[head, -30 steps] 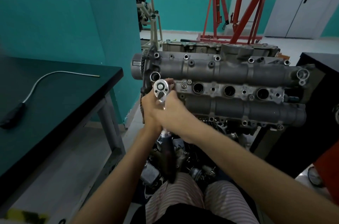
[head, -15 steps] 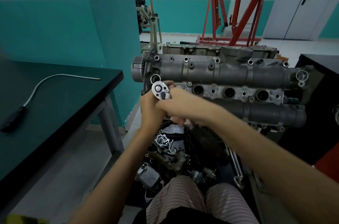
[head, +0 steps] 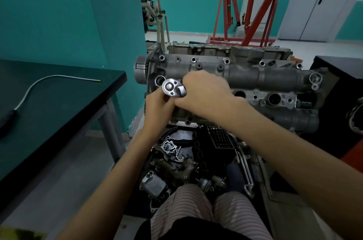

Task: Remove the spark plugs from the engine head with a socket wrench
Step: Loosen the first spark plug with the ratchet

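A grey engine head (head: 245, 74) lies across the middle, with a row of round spark plug wells; two open wells (head: 274, 98) show on the right. The chrome head of the socket wrench (head: 172, 88) stands over the leftmost well. My right hand (head: 206, 96) grips the wrench handle, which runs to the right under the palm and is hidden. My left hand (head: 159, 107) holds the wrench just below its head, around the hidden socket. No spark plug is visible.
A dark bench (head: 49, 110) at left carries a flexible pick-up tool (head: 29, 90). Loose engine parts (head: 176, 161) lie on the floor in front of my knees. A red engine hoist (head: 253, 9) stands behind. Another dark table (head: 341, 74) is at right.
My right hand has swung the wrench handle from pointing down toward me, counter-clockwise, up to the right over the head. My left hand stayed at the wrench head.
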Tool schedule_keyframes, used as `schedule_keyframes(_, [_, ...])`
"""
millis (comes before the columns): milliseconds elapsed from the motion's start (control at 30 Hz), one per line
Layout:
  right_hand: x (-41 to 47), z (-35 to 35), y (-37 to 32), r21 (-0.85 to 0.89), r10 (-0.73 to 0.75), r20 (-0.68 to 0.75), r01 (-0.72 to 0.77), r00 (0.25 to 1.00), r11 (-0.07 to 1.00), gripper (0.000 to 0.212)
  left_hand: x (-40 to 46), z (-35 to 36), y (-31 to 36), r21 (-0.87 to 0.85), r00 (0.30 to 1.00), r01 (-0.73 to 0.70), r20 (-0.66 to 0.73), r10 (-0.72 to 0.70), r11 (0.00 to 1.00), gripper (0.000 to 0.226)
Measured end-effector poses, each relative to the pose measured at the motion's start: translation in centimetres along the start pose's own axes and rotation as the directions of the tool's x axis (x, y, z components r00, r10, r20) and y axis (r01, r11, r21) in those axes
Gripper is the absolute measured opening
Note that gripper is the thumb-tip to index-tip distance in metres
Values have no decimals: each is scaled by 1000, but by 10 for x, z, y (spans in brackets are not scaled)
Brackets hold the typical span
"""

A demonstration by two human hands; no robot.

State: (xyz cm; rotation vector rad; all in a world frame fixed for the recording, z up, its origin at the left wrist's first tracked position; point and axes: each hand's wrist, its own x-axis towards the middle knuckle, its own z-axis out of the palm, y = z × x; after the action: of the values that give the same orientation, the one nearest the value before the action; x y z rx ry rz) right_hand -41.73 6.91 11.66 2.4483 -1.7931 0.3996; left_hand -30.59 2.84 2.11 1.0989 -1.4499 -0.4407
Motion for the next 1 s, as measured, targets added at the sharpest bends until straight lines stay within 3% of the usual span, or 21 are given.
schedule_keyframes(67, [-5,10,-9,-241,-38,-266,-29,963,970,13,-2,4,-1,5,997,74,-32,-74,997,23])
schedule_keyframes(133, [-13,37,-27,-92,30,-294,-60,955,994,9,-10,10,0,-87,991,93,-91,-101,992,17])
schedule_keyframes(167, [-17,46,-31,144,99,-206,-70,974,987,9,-14,12,-1,-188,985,147,-60,-161,971,21])
schedule_keyframes(200, [-18,45,-32,469,131,-1,-115,991,875,15,-17,14,0,-249,971,225,-20,-237,942,25])
schedule_keyframes(267, [-17,30,-24,804,-24,372,-309,928,508,20,-16,9,2,-229,963,263,9,-268,937,24])
schedule_keyframes(300, [-12,24,-17,792,-66,387,-295,920,534,21,-12,4,2,-145,986,166,3,-167,975,17])
schedule_keyframes(333, [-8,18,-10,682,-21,328,-221,944,697,23,-7,0,2,-58,998,63,14,-62,996,23])
schedule_keyframes(400, [0,12,-4,123,46,19,-48,999,991,27,4,-7,-3,98,994,-109,37,106,989,30])
schedule_keyframes(467, [-6,14,-9,-215,6,-254,-62,967,975,15,6,-6,0,107,988,-155,18,154,982,26])
schedule_keyframes(533, [-14,30,-19,-110,52,-303,-89,952,990,7,0,1,-1,66,991,-122,-51,126,990,28])
schedule_keyframes(567, [-18,37,-21,89,116,-196,-101,974,991,11,-5,7,2,-24,995,-74,-64,73,997,28])
schedule_keyframes(600, [-21,38,-24,407,140,17,-135,990,903,17,-8,13,2,-177,997,22,-62,-34,984,27])
schedule_keyframes(633, [-25,31,-26,717,62,276,-248,959,651,21,-12,16,6,-294,986,143,-41,-162,945,29])
schedule_keyframes(667, [-27,22,-27,841,-61,436,-382,898,383,21,-13,17,7,-330,971,209,-38,-234,920,32])
schedule_keyframes(700, [-24,19,-20,847,-124,468,-404,875,346,19,-12,13,7,-267,985,150,-47,-168,952,32])
schedule_keyframes(733, [-18,14,-13,772,-85,405,-290,910,565,18,-8,6,4,-181,999,42,-23,-47,983,27])
schedule_keyframes(767, [-11,9,-5,511,-18,314,-153,949,846,21,-5,-2,5,-109,999,-45,21,47,993,24])
schedule_keyframes(800, [-3,5,1,141,13,124,-30,992,990,23,0,-11,9,-60,994,-79,64,83,995,26])
schedule_keyframes(833, [1,-2,2,-166,-35,-61,24,998,986,22,6,-16,14,-33,989,-62,131,65,998,26])
schedule_keyframes(900, [-2,-7,-7,-396,-170,-256,57,952,917,8,16,-14,15,-61,979,12,202,0,998,31])
schedule_keyframes(1000, [-13,25,-20,-62,20,-164,-30,986,998,24,13,-2,10,-126,976,125,191,-99,984,31])
